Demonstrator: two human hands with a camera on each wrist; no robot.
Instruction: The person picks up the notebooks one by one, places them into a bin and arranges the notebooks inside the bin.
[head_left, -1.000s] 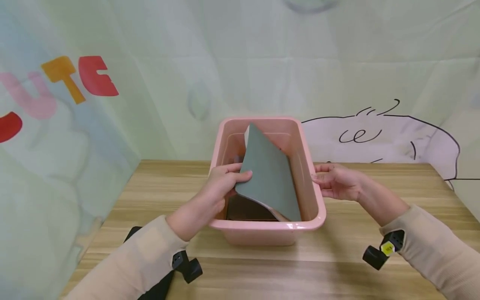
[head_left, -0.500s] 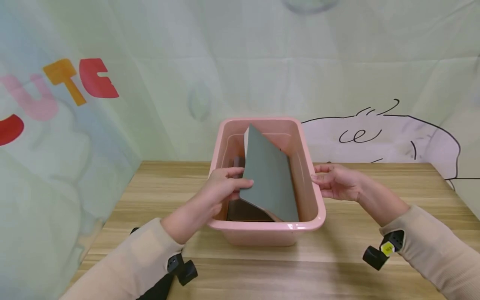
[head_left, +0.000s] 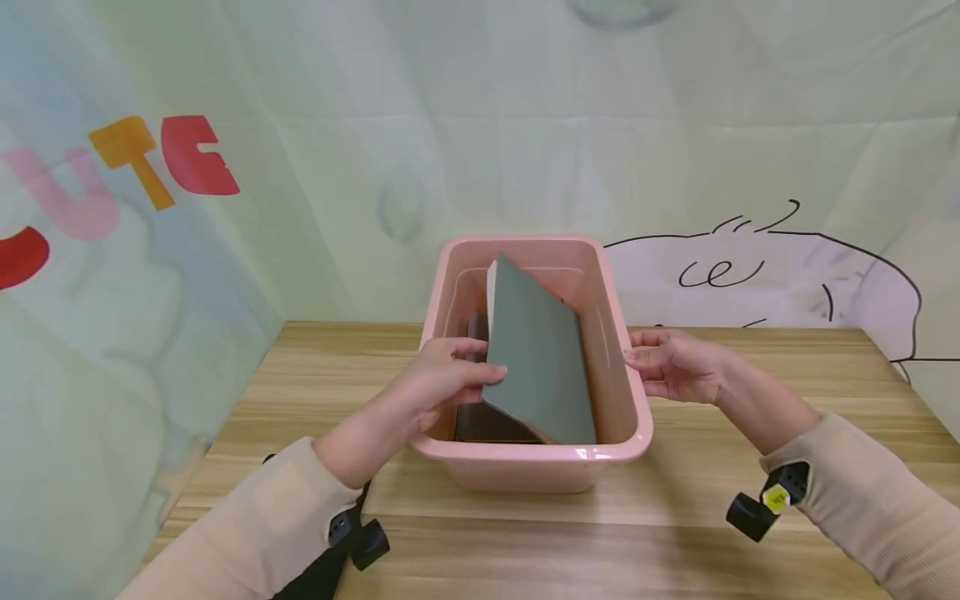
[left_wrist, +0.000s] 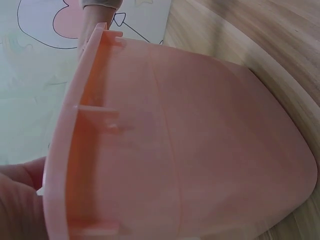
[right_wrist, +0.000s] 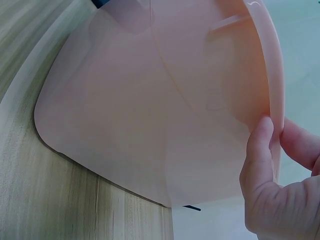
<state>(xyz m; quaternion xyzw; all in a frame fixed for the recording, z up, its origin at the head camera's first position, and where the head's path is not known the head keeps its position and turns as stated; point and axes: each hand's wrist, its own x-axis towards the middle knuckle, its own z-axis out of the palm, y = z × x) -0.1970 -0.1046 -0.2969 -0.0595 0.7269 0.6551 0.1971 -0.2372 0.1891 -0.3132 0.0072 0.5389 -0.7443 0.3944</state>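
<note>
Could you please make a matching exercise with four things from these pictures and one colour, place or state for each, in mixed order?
Things:
1. tub
2. book
3. left hand
4. right hand

Descriptions:
A. grey-green, leaning tilted inside the container
B. pink, standing on the wooden table
C. holding the outer right rim
D. pinching the left edge of the cover

Right pairs: 1-B, 2-A, 3-D, 4-C
</note>
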